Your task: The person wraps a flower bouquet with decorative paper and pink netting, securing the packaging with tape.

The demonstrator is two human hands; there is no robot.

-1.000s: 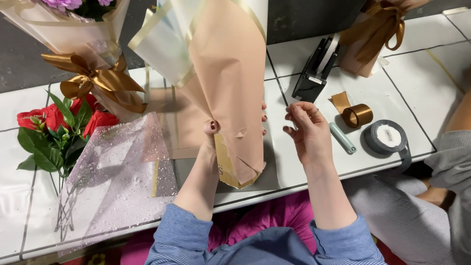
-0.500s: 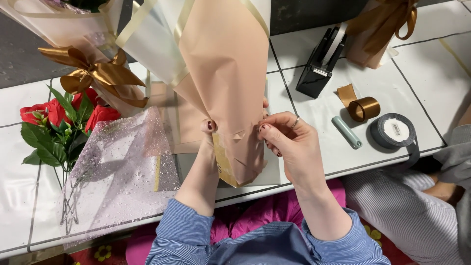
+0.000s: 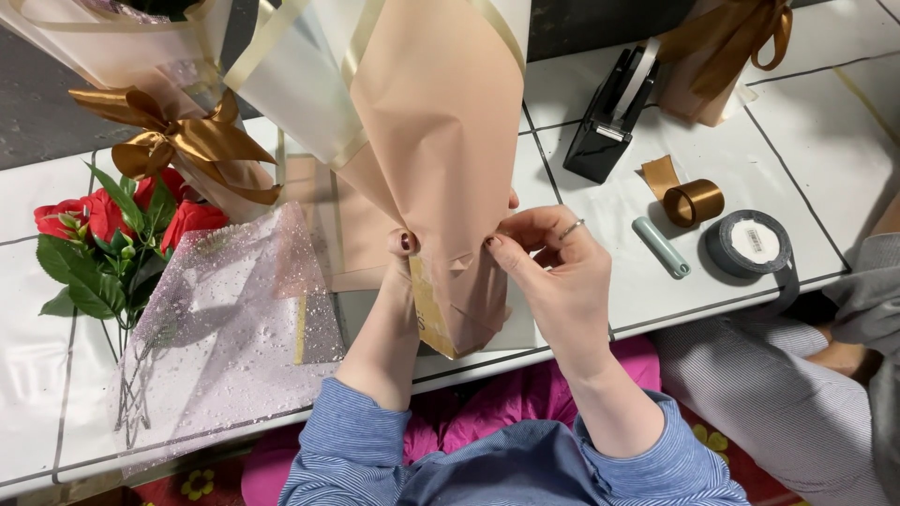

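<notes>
Both hands clamp the narrow neck of the peach paper cone (image 3: pixel 441 159), held upright over the near edge of the table (image 3: pixel 816 169): left hand (image 3: pixel 398 309) behind, right hand (image 3: pixel 562 281) pinching the overlapping fold. If the pinch loosens, the wrap may spring open.

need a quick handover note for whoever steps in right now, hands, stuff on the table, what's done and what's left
Left hand: grips the neck of the peach paper cone from behind, thumb in front.
Right hand: fingers pinch the wrap's front fold at the neck.
On the table: tape dispenser, gold ribbon roll, grey ribbon roll, small green tube, red roses, speckled mesh sheet.
Done: paper wrapped into a cone and gathered at the neck.
Left: no ribbon or bow on this cone yet.
</notes>
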